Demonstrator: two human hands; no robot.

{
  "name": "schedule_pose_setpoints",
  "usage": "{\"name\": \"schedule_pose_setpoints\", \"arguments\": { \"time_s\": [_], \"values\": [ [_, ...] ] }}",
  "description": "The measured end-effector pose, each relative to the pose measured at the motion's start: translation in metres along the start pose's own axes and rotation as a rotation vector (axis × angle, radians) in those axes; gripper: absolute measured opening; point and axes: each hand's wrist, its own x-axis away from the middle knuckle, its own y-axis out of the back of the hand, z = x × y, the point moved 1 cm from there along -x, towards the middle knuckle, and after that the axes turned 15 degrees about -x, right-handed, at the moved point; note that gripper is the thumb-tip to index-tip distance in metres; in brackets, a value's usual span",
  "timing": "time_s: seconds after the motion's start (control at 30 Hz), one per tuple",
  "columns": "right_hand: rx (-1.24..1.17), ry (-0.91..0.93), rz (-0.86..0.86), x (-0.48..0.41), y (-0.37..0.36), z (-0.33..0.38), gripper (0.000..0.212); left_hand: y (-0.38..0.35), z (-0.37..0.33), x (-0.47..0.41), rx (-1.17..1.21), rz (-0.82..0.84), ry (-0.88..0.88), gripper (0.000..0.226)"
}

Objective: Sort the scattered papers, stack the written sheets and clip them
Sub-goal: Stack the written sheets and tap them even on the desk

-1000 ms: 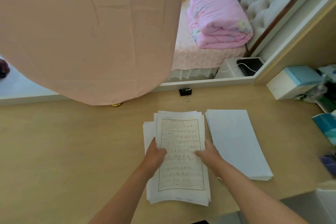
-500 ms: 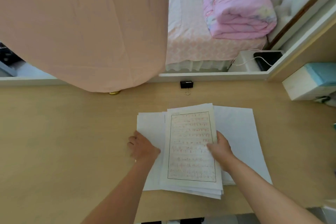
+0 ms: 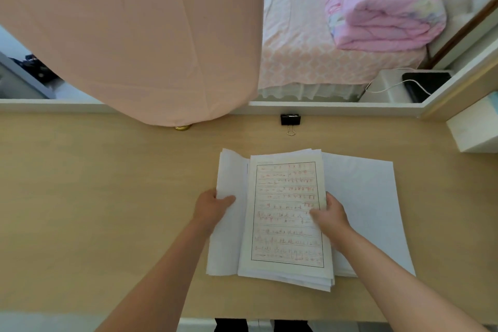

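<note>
A stack of written sheets [image 3: 287, 213], ruled and filled with red handwriting, lies in the middle of the wooden desk [image 3: 94, 197]. My right hand [image 3: 330, 217] grips its right edge, thumb on top. Blank white sheets [image 3: 227, 240] stick out from under the stack's left side; my left hand [image 3: 213, 209] holds their left edge, which lifts off the desk. Another pile of blank paper [image 3: 369, 205] lies to the right, partly under the written stack. A black binder clip [image 3: 290, 119] sits by the desk's far edge.
A pink cloth [image 3: 134, 35] hangs over the far left of the desk, a gold lid [image 3: 183, 127] peeking from under it. A white box [image 3: 474, 129] stands at the right edge. A mirror behind reflects a bed with a pink quilt [image 3: 382, 3].
The written stack has shifted right onto the blank pile. My left hand moved from the stack's top to the protruding blank sheets and lifted their left edge. My right hand now grips the stack's right edge.
</note>
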Motion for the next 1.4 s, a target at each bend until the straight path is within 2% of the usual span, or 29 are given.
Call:
{"name": "schedule_pose_setpoints", "arguments": {
  "time_s": [0.1, 0.23, 0.3, 0.43, 0.5, 0.63, 0.73, 0.83, 0.97, 1.1, 1.17, 1.27, 1.4],
  "values": [
    [-0.140, -0.061, 0.125, 0.007, 0.002, 0.011, 0.044, 0.009, 0.010, 0.001, 0.033, 0.015, 0.010, 0.026],
    [-0.130, -0.084, 0.171, 0.011, -0.018, 0.010, 0.042, 0.014, 0.014, 0.005, 0.265, 0.309, 0.108, 0.034],
    [-0.088, -0.101, 0.154, 0.014, -0.036, 0.003, 0.039, 0.013, 0.017, 0.005, 0.205, 0.374, 0.000, 0.039],
    [0.031, -0.030, 0.064, 0.025, -0.064, -0.004, 0.032, 0.025, 0.022, 0.007, 0.155, 0.326, -0.190, 0.042],
    [-0.051, -0.003, 0.046, 0.031, -0.066, 0.000, 0.030, 0.039, 0.015, 0.011, 0.186, 0.399, -0.280, 0.045],
    [-0.345, 0.015, 0.228, 0.040, -0.047, 0.017, 0.041, 0.062, -0.017, 0.029, 0.187, 0.576, -0.404, 0.046],
    [-0.324, -0.001, 0.326, 0.049, -0.019, 0.035, 0.039, 0.063, -0.046, 0.041, 0.184, 0.681, -0.431, 0.047],
    [-0.305, -0.050, 0.337, 0.056, 0.015, 0.046, 0.038, 0.044, -0.068, 0.041, 0.185, 0.744, -0.399, 0.050],
    [-0.351, -0.040, 0.293, 0.060, 0.063, 0.057, 0.033, -0.008, -0.101, 0.041, 0.144, 0.680, -0.304, 0.044],
    [-0.232, 0.061, -0.105, 0.044, 0.113, 0.059, 0.030, -0.068, -0.131, 0.055, 0.097, 0.611, -0.208, 0.040],
    [-0.168, 0.089, -0.209, 0.034, 0.131, 0.056, 0.029, -0.098, -0.141, 0.064, -0.106, 0.623, -0.254, 0.047],
    [-0.046, 0.133, -0.279, 0.018, 0.148, 0.051, 0.024, -0.140, -0.148, 0.063, -0.377, 0.507, -0.312, 0.055],
    [0.107, 0.077, -0.252, -0.013, 0.162, 0.032, 0.028, -0.174, -0.140, 0.049, -0.489, 0.296, -0.328, 0.046]
  ]
}}
